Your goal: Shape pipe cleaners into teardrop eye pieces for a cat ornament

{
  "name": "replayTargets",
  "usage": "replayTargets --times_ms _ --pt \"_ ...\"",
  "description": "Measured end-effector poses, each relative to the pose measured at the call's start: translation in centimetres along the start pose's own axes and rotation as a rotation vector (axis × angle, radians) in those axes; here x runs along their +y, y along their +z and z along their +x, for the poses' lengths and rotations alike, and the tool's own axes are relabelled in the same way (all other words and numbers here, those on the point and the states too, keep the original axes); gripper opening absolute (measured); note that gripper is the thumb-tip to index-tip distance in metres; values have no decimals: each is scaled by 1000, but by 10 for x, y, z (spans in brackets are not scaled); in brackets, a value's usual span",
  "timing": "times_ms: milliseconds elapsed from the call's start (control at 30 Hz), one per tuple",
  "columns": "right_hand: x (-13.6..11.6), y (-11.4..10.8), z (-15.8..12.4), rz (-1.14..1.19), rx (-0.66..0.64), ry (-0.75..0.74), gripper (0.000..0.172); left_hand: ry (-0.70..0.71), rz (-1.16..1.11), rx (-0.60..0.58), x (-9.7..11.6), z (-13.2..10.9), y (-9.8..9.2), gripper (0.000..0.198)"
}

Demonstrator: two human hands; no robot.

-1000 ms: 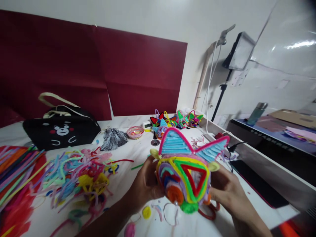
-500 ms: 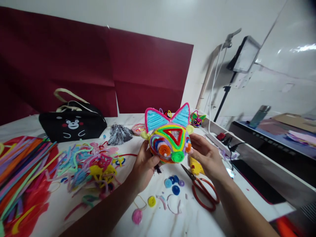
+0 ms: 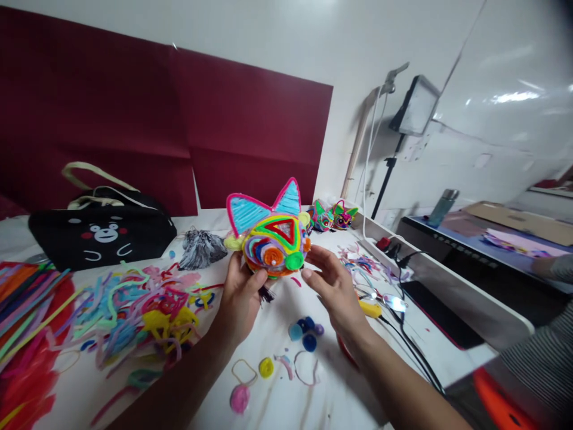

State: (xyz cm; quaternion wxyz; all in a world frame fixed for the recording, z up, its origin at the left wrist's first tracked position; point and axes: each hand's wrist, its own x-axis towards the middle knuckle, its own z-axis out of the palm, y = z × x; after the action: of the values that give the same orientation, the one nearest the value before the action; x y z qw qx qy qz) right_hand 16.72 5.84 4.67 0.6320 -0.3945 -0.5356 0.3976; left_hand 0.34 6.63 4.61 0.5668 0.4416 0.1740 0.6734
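A round pipe-cleaner animal head (image 3: 272, 237), with blue ears edged in pink and a red-and-green triangle on its face, is held up above the white table (image 3: 340, 394). My left hand (image 3: 239, 295) grips it from below and behind. My right hand (image 3: 333, 289) rests its fingertips against the head's right side, fingers partly spread. Under the hands lie small coiled pipe-cleaner discs (image 3: 304, 333) in blue, purple, yellow and pink.
A heap of loose pipe cleaners (image 3: 134, 310) covers the table's left, with straight bundles (image 3: 22, 298) at the far left. A black bear-face bag (image 3: 102, 230), a grey tassel (image 3: 201, 248) and finished heads (image 3: 333, 216) stand behind. Cables, a yellow tool (image 3: 370, 308) and a striped sleeve (image 3: 541, 358) are right.
The head has been carried away from me, left and up, so it looks smaller. My right hand has loosened to fingertip contact. The camera turned, hiding the red scissors behind my right wrist.
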Motion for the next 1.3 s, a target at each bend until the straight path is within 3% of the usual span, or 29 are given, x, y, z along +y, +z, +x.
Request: replayTargets --times_ms 200,300,433,633,733,1033,1167,1300 --pt "-4 17 0 101 -12 134 78 33 24 30 -1 2 -3 52" --pt "0 22 0 104 3 119 84 37 15 26 -1 4 -5 46" --pt "8 23 0 -94 17 -63 90 29 4 36 -2 7 -11 42" --pt "9 18 6 -658 85 -631 89 -25 -10 67 -6 10 -17 45" --pt "7 16 12 -875 70 -779 88 -32 -20 75 -8 10 -19 48" --pt "-2 17 24 -1190 -67 -896 81 -12 6 66 -17 12 -26 48" --pt "-11 18 29 -1271 -153 -897 68 -31 -6 61 -21 11 -27 52" --pt "-15 17 32 -1324 -248 -876 67 -47 2 64 -21 9 -25 56"
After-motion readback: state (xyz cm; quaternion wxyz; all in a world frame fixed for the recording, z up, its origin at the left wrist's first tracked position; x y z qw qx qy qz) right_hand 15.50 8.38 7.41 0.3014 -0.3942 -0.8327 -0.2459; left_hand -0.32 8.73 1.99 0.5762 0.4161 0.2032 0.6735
